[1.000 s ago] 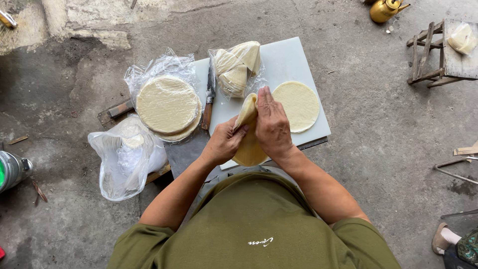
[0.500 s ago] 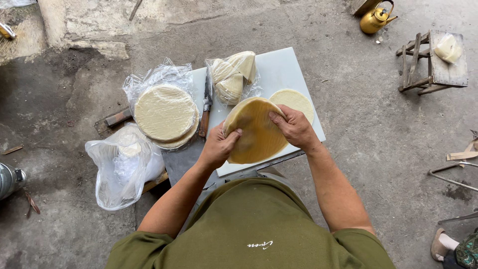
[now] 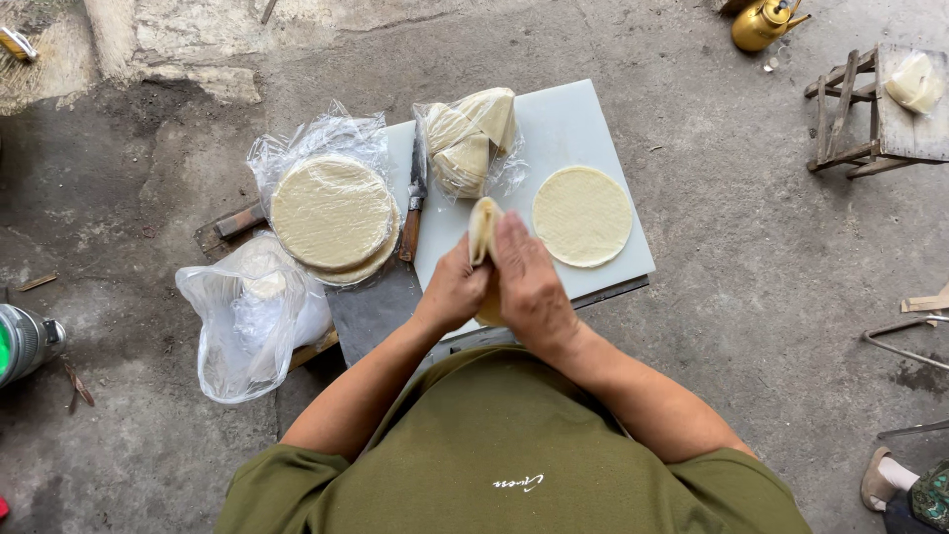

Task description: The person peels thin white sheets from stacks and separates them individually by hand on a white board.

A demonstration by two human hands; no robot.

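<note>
Both hands' grip, left hand [image 3: 455,292] and right hand [image 3: 534,287], clamped on soft folded flatbread [image 3: 482,225] above white board [image 3: 563,124]

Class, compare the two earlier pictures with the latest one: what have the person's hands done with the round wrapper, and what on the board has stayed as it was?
Half a second ago the wrapper lay opened flat under both hands. Now the left hand and right hand hold it folded and upright, much as a second ago. The single flat round, the knife, the stack of rounds and the bag of folded pieces on the white board stayed put.
</note>
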